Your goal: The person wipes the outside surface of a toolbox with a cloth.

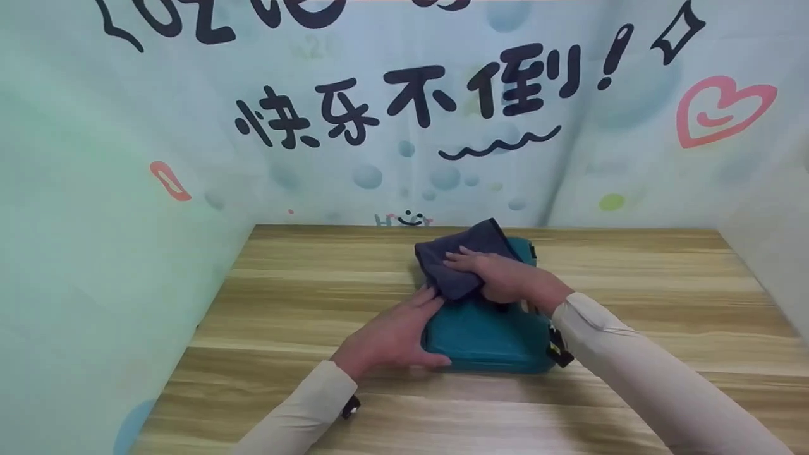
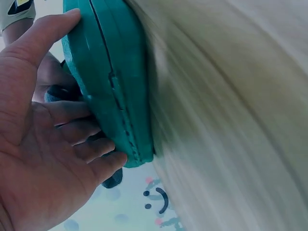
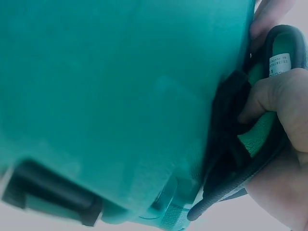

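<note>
Readable text, three views

Backdrop (image 1: 341,199): black characters (image 1: 417,95) read "快乐不倒!". Upper line (image 1: 215,28) is cut off by the top edge; not legible. Low on the backdrop, beside a smiley face (image 1: 409,222), grey letters (image 1: 383,220) start with "H"; remainder unclear. Right wrist view: white label (image 3: 279,64) on dark-edged cloth (image 3: 263,132), print too small to read.

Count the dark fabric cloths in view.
1: the roughly square, purple-grey fabric cloth lies on the teal, rectangular, leather-like case, under the right hand. Another could be hidden beneath it.
</note>
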Demonstrator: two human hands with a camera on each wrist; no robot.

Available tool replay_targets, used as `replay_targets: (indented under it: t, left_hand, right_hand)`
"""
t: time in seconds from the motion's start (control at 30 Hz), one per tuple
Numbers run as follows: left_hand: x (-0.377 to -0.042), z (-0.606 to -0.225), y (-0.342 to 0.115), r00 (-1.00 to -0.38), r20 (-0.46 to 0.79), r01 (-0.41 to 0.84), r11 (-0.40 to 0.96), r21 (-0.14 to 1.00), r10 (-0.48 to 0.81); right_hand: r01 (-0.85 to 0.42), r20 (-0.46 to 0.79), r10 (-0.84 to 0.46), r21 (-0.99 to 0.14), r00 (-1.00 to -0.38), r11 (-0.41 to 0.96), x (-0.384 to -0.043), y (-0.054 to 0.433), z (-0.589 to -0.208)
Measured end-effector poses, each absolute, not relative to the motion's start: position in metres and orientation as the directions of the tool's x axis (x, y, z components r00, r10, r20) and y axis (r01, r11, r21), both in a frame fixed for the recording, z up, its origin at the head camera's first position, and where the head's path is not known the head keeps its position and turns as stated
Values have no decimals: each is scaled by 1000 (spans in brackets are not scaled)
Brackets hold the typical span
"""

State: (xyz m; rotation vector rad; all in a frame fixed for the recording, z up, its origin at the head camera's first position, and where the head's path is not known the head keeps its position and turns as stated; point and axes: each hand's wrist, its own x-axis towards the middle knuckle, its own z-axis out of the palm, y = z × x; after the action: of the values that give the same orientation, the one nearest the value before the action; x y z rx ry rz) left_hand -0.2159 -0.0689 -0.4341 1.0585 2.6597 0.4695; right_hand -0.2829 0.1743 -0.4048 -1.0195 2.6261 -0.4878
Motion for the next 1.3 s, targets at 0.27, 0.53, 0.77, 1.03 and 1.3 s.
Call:
replay_targets:
  t: [0.27,0.53,0.77,1.03,1.3]
  left_hand:
    - [-215,-437,-70,-723,-137,595,711,374,677]
    - [-217,-432,-67,-720,-154,600,719,351,677]
    - [-217,-431,-69,-725,-159,589,723,361,670]
    - [-217,-432,-70,-722,-130,616,717,326,679]
    - [-217,-429,-67,-729,-160,601,733,317,666]
  right_hand:
    - [-568,-160,-668,-407,-726,715,-280,175,-407]
    - [-606,-123,-699,-410,-704,682,-266,181,-410]
    - [-653,-82,-735,-401,-673,642,-254,187,-414]
    - [-686,-64,-770,-413,-634,599,-239,199,-418]
    - [-704,-38,-795,-440,-605,557,-239,210,-418]
